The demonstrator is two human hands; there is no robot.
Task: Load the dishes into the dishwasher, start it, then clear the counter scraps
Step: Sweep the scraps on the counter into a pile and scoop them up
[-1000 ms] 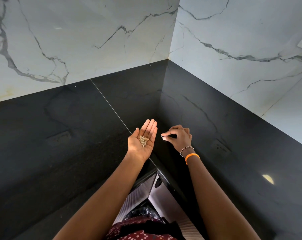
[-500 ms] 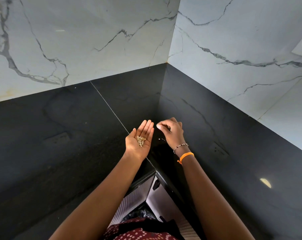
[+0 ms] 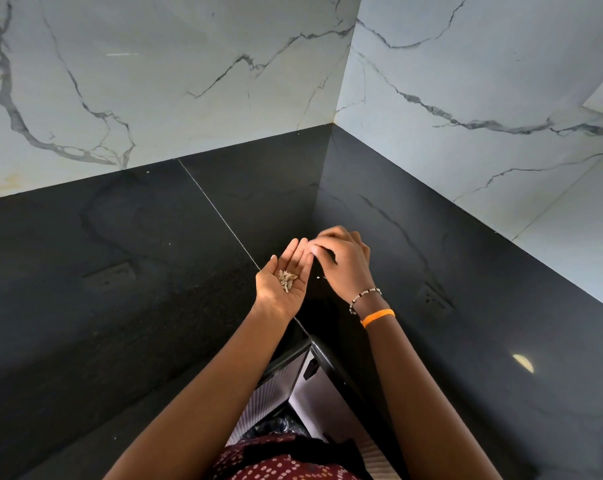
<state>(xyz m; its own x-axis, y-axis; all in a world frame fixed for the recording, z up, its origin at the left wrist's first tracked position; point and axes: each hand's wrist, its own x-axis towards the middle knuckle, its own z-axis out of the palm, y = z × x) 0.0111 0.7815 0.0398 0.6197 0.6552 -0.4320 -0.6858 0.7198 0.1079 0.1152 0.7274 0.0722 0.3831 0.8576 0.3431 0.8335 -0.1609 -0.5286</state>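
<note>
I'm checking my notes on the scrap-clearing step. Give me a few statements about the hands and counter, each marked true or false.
1. The left hand lies palm up with scraps on it. True.
2. The right hand rests flat on the counter. False: its fingers are curled beside the left hand's fingertips.
3. An orange band is on the right wrist. True.
4. The counter is white marble. False: it is black; the walls are white marble.
</note>
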